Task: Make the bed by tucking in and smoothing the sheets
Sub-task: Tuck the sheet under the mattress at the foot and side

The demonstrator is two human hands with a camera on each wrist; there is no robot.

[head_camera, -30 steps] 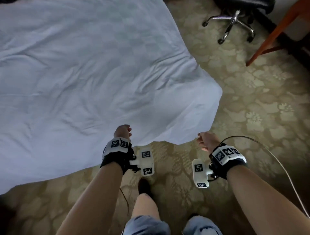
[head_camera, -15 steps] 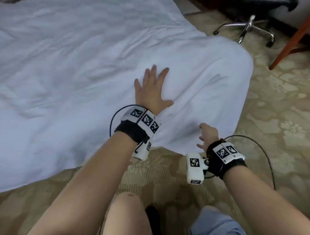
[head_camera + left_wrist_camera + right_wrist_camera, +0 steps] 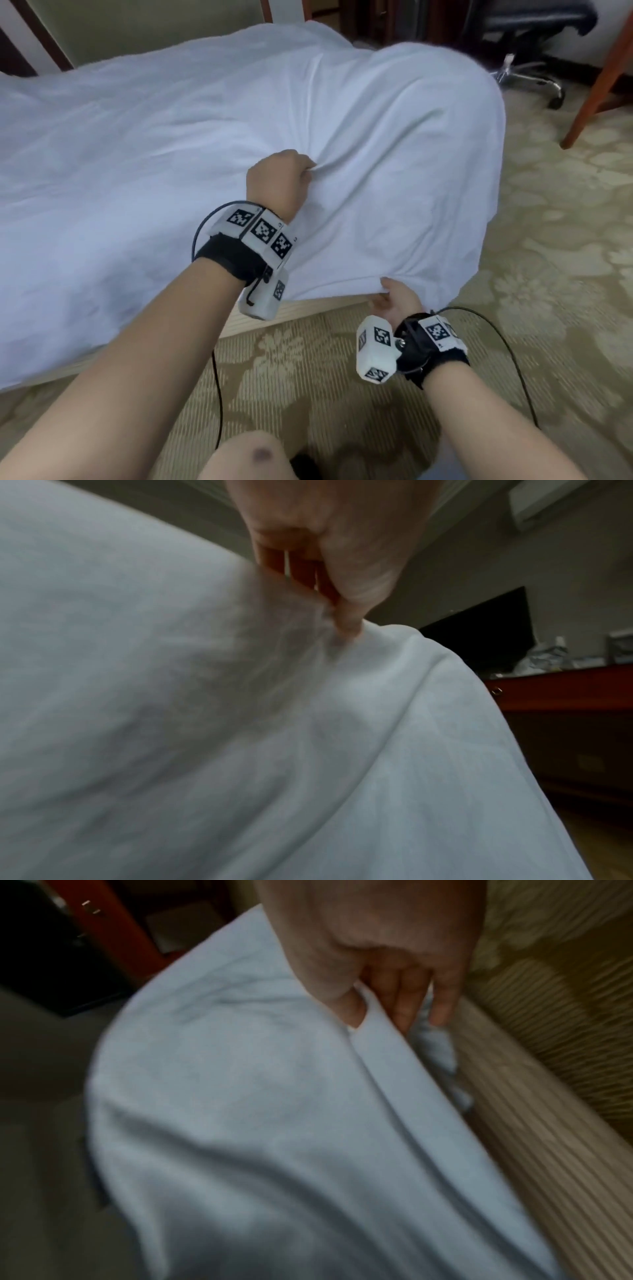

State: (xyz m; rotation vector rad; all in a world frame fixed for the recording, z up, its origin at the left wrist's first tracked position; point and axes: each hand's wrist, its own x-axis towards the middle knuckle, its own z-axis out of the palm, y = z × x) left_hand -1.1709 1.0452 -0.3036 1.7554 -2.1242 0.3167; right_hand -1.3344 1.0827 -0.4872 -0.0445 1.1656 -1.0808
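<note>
A white sheet (image 3: 137,144) covers the bed and drapes over its near right corner. My left hand (image 3: 279,180) is curled into a fist on top of the sheet near that corner, with a bunch of cloth gathered in the fingers (image 3: 346,615). My right hand (image 3: 394,298) grips the sheet's hanging lower hem, thumb on the outside and fingers (image 3: 407,999) behind the edge. The sheet (image 3: 274,1096) hangs loose beside the beige bed base (image 3: 308,310).
Patterned beige carpet (image 3: 548,274) surrounds the bed. A black office chair with a chrome base (image 3: 527,75) stands behind the corner, and a red-brown wooden leg (image 3: 596,89) slants at the far right. My knee (image 3: 250,459) is at the bottom. Cables trail from both wrists.
My left hand went from lying flat with spread fingers on the sheet to a fist gathering cloth. My right hand took hold of the hem. The view has moved closer to the bed.
</note>
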